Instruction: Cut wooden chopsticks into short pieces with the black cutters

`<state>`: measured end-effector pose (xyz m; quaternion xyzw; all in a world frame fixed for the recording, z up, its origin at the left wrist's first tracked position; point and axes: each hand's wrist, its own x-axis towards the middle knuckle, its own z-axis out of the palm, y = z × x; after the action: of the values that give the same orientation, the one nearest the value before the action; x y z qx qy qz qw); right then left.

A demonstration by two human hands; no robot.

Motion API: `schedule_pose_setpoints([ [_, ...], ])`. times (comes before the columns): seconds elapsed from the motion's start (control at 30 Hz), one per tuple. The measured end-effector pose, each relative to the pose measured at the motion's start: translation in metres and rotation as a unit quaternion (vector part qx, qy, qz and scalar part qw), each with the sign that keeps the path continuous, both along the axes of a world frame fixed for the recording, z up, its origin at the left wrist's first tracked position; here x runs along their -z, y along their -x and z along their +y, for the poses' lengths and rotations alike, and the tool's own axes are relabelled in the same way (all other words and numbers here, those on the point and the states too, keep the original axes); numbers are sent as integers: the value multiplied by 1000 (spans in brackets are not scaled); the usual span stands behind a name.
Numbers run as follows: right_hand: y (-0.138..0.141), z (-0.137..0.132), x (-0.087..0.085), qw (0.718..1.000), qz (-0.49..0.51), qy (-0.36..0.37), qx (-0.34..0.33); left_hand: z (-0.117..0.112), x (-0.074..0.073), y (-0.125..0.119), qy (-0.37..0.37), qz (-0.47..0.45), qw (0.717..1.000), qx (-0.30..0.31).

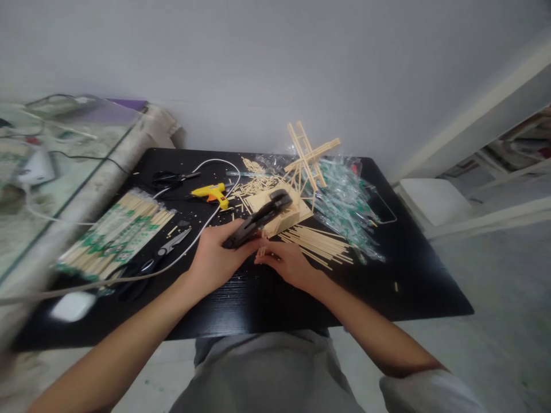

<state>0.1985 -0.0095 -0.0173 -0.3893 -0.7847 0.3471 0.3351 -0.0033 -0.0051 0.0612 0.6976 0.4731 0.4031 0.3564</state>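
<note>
Clamped firmly in left hand point(215, 246): dark tool point(258, 219), above tabletop point(408, 281), before stick-built model point(308, 157). Bunched at fingertips just beside, with right hand point(287, 263); cannot tell if gripping anything. Probably stiff, fairly light, smooth; best held by near end. Judge model light, fragile at joints; steady by flat base point(260, 202).

From where I stand, at left: glass-topped surface point(71, 195), bearing a white device point(38, 167) and a purple item point(131, 104). White rounded case point(73, 306) at the near-left corner. Behind: pale wall point(241, 69). Right: low white block point(434, 201) beside shelving, contents blurred.
</note>
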Motion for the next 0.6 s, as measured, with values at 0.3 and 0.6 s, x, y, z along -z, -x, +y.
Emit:
schedule_pose_setpoints([
  [0.3, 2, -1, 5, 1000, -3, -20, 4, -2, 4, 3, -51, 45, 998, 14],
  [0.6, 3, 0, 2, 1000, -14, -7, -2, -2, 6, 5, -34, 20, 999, 13],
])
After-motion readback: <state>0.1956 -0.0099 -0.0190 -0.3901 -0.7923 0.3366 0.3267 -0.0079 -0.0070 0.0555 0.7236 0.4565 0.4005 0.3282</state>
